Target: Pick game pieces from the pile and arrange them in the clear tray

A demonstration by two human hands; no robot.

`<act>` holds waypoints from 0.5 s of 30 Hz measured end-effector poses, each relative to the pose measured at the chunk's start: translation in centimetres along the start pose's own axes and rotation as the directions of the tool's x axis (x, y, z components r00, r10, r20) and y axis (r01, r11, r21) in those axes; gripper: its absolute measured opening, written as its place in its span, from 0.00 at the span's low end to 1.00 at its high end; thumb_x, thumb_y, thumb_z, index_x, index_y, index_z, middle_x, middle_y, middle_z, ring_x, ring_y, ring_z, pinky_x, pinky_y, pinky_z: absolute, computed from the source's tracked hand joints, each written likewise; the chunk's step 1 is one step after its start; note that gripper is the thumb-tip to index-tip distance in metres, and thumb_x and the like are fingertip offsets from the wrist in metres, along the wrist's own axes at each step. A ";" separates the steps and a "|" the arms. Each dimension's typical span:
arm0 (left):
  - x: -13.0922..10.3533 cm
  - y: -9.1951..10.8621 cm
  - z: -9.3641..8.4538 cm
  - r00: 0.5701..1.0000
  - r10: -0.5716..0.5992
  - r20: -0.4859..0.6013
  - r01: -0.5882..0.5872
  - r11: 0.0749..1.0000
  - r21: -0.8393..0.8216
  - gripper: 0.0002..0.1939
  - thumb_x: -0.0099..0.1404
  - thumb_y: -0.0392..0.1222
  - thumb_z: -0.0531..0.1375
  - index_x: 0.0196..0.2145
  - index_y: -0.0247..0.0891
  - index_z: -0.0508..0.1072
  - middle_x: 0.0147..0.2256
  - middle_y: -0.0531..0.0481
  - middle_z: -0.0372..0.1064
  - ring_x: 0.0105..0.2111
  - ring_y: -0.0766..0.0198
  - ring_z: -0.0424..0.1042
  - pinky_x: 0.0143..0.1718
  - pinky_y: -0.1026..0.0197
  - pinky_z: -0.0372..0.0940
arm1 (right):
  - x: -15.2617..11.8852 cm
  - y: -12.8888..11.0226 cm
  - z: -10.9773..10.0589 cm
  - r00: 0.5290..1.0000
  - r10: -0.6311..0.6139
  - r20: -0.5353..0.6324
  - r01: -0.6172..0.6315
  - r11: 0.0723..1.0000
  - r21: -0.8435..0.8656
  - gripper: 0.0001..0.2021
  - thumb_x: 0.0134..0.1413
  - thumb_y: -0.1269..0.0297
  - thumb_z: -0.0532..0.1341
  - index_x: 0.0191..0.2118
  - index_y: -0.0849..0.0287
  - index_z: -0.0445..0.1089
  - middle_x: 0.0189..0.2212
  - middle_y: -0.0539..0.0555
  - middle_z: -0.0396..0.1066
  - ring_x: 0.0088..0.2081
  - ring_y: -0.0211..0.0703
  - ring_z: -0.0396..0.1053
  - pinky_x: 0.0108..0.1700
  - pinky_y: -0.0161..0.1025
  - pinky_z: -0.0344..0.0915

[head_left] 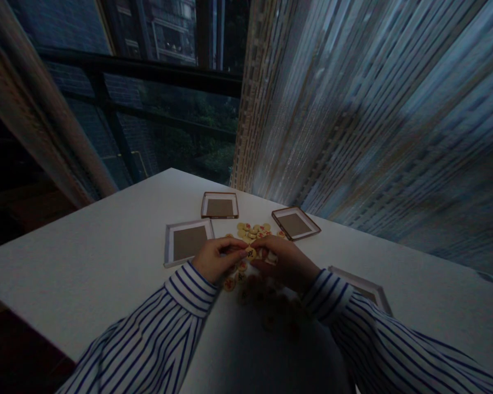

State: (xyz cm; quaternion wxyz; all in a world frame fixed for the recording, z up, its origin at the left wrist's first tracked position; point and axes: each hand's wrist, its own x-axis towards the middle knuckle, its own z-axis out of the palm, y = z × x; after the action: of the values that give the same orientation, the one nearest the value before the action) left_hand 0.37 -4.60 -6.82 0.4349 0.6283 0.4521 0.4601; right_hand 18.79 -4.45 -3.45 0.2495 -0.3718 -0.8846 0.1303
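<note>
Between the fingertips of both hands is a round, pale xiangqi piece (250,253) with a dark character facing me. My left hand (213,258) pinches it from the left, thumb and fingers together. From the right, my right hand (285,261) has its fingers curled at the same piece. A heap of xiangqi pieces (252,232), some with red characters, lies just beyond my hands. Nearer to me, a red-marked piece (229,283) rests beside my left wrist, and several others sit in shadow below the hands. My right hand partly hides the pieces beneath it.
Shallow open box parts stand around the heap: a grey one (168,246) at left, a brown-edged one (219,216) behind, another brown-edged one (296,224) at right. My right sleeve partly covers a fourth (380,295). The white table (119,241) ends near a curtain (332,109).
</note>
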 end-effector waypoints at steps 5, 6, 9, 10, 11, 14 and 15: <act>0.0 0.2 0.2 0.998 -0.054 -0.027 0.052 0.994 -0.094 0.11 0.48 0.42 0.63 0.30 0.35 0.75 0.28 0.49 0.74 0.26 0.65 0.70 0.29 0.63 0.66 | 0.1 0.0 0.0 0.991 -0.124 -0.040 0.118 0.984 -0.130 0.13 0.47 0.66 0.62 0.41 0.62 0.69 0.33 0.56 0.72 0.36 0.42 0.68 0.38 0.38 0.63; 0.0 0.3 0.3 0.998 -0.064 -0.023 0.061 0.992 -0.112 0.11 0.47 0.43 0.63 0.30 0.35 0.75 0.28 0.49 0.74 0.26 0.65 0.70 0.28 0.63 0.66 | 0.2 0.0 0.0 0.989 -0.142 -0.041 0.134 0.979 -0.155 0.13 0.48 0.66 0.62 0.41 0.62 0.69 0.34 0.57 0.72 0.36 0.43 0.68 0.38 0.39 0.63; 0.0 0.4 0.4 0.997 -0.077 -0.021 0.073 0.989 -0.127 0.12 0.47 0.43 0.63 0.30 0.35 0.74 0.27 0.49 0.73 0.25 0.65 0.70 0.27 0.63 0.65 | 0.2 0.0 0.1 0.988 -0.155 -0.027 0.146 0.966 -0.212 0.13 0.48 0.65 0.61 0.42 0.62 0.69 0.34 0.57 0.73 0.37 0.44 0.68 0.39 0.40 0.62; 0.0 0.5 0.3 0.997 -0.075 -0.028 0.071 0.991 -0.111 0.12 0.47 0.43 0.63 0.30 0.35 0.74 0.26 0.49 0.73 0.25 0.65 0.70 0.28 0.63 0.66 | 0.2 0.0 0.1 0.989 -0.144 -0.020 0.136 0.964 -0.227 0.13 0.48 0.65 0.61 0.42 0.62 0.69 0.34 0.57 0.73 0.37 0.45 0.69 0.39 0.40 0.62; 0.1 0.5 0.3 0.997 -0.070 -0.040 0.066 0.994 -0.086 0.12 0.47 0.43 0.62 0.30 0.35 0.74 0.26 0.50 0.73 0.25 0.65 0.70 0.29 0.62 0.66 | 0.2 0.0 0.1 0.992 -0.126 -0.012 0.119 0.963 -0.241 0.13 0.49 0.65 0.61 0.42 0.62 0.70 0.34 0.57 0.73 0.38 0.45 0.69 0.39 0.40 0.62; 0.3 0.6 0.0 0.993 -0.038 -0.107 0.039 0.999 0.005 0.12 0.48 0.44 0.62 0.30 0.35 0.74 0.26 0.49 0.74 0.27 0.63 0.71 0.31 0.61 0.66 | 0.1 0.2 0.1 0.998 -0.053 0.022 0.057 0.960 -0.274 0.13 0.50 0.65 0.60 0.42 0.62 0.69 0.35 0.58 0.73 0.38 0.44 0.69 0.40 0.40 0.61; 0.3 0.6 -0.1 0.991 -0.026 -0.132 0.030 0.999 0.028 0.12 0.49 0.45 0.61 0.30 0.35 0.74 0.27 0.48 0.74 0.27 0.63 0.71 0.32 0.60 0.66 | 0.1 0.3 0.1 0.999 -0.032 0.035 0.041 0.958 -0.283 0.13 0.50 0.64 0.59 0.43 0.62 0.69 0.36 0.58 0.73 0.39 0.44 0.68 0.41 0.41 0.60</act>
State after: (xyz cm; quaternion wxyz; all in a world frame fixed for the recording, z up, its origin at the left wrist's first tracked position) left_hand 0.38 -4.36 -6.20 0.4013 0.5966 0.4952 0.4877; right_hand 18.85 -4.18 -3.59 0.1825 -0.3855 -0.9045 0.0032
